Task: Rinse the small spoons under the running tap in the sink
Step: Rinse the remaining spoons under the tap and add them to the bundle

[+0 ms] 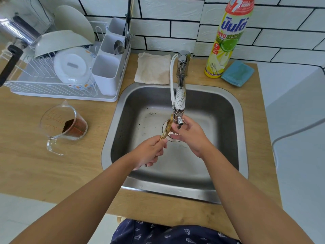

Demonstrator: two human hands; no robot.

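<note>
left hand: our left hand (149, 152) gripped the handle end of the small wooden-looking spoons (167, 128), fingers curled round them; how many spoons, we could not tell.
spoons: they angled up and away from that fist, bowls just beside the tap outlet, over the drain (173, 136).
right hand: our right hand (190, 136) sat under the chrome swivel tap (181, 95), fingers loosely bent near the spoon bowls; whether it pinched a spoon or only touched, we could not tell.
arms: both forearms reached forward over the near rim of the square stainless steel sink (239, 120), converging at the tap.
water: stream was not clearly visible.
step advice: we judged it best to keep the bowls directly under the outlet, rotate them, rub with the right fingers, hold low to limit splash.
far side: clear plastic measuring jug with brown powder (65, 124) on the wooden counter, white dish rack (58, 81) behind, yellow dish-soap bottle (228, 37) at the wall.
</note>
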